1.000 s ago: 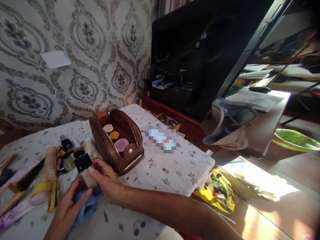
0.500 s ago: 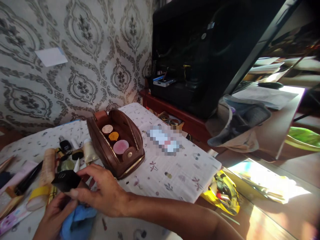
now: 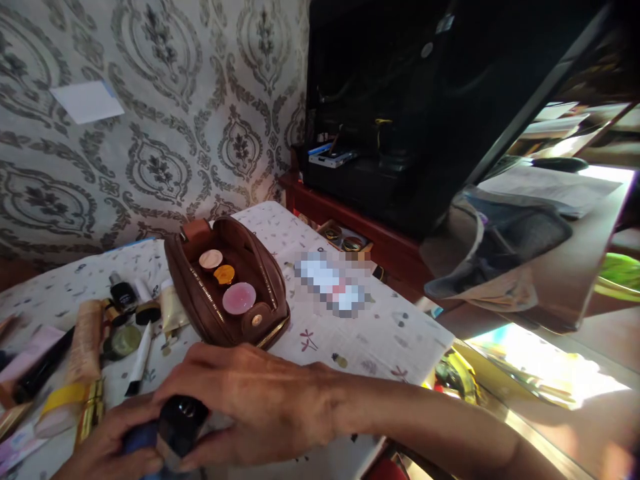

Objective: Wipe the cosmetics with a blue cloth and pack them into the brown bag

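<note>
At the near edge of the table my two hands are close together around a black-capped cosmetic bottle (image 3: pixel 183 421). My right hand (image 3: pixel 250 400) curls over it from the right, fingers and thumb on its sides. My left hand (image 3: pixel 113 437) is closed on a blue cloth (image 3: pixel 140 440) pressed against the bottle. Most of the bottle's body is hidden by fingers. Just beyond my hands stands a brown makeup bag (image 3: pixel 187 293), unzipped, with a pink round item (image 3: pixel 239 299), an amber lid (image 3: pixel 224 274) and a pale round item (image 3: pixel 211 259) inside.
To the left lie several cosmetics, among them a beige tube (image 3: pixel 86 340), a white tube with a black cap (image 3: pixel 141 357) and a dark bottle (image 3: pixel 123 293). A blurred-out item (image 3: pixel 330 283) lies right of the bag. A television (image 3: pixel 380 120) stands behind the table's right edge.
Both hands have moved right and nearer to me with the bottle and cloth. The bottle is turned, its cap now facing up toward me. The white tube with the black cap has come into fuller view.
</note>
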`<state>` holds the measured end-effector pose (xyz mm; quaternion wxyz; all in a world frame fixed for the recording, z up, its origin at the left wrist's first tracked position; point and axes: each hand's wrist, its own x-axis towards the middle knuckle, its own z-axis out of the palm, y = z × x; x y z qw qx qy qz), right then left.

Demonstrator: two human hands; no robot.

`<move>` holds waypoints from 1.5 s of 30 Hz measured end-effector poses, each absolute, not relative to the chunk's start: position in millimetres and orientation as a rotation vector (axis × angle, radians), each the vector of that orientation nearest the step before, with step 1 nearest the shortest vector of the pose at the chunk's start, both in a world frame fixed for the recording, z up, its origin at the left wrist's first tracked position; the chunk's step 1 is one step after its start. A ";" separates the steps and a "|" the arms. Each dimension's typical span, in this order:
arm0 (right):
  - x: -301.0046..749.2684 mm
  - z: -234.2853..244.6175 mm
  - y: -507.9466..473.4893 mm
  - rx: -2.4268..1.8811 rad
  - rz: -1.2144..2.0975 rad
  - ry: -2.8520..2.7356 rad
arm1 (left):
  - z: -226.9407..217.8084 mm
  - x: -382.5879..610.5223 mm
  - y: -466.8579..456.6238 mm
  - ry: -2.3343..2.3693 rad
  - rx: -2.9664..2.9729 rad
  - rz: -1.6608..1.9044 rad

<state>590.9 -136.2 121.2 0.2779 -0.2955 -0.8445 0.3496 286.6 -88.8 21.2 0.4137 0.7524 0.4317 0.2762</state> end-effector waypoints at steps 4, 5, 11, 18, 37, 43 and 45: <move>604.8 129.7 -142.6 -0.728 0.754 -2.406 | 33.4 301.4 -88.2 1.006 1.942 0.603; 608.1 132.2 -144.1 -0.724 0.725 -2.408 | 39.2 309.2 -90.1 1.031 1.919 0.603; 631.3 148.2 -149.5 -0.788 0.890 -2.358 | 61.6 348.6 -98.5 1.061 1.821 0.543; 657.5 166.6 -148.1 -0.934 0.891 -2.239 | 97.4 387.6 -104.5 0.964 1.871 0.581; 652.1 191.0 -0.4 -1.270 -0.014 -2.584 | 150.4 418.6 -71.5 1.147 2.788 0.882; 629.2 178.0 58.7 -1.426 -0.229 -2.738 | 219.2 462.3 28.5 1.539 3.114 -0.454; 623.3 173.3 70.9 -1.422 -0.265 -2.765 | 221.3 475.9 54.6 1.418 3.095 -0.674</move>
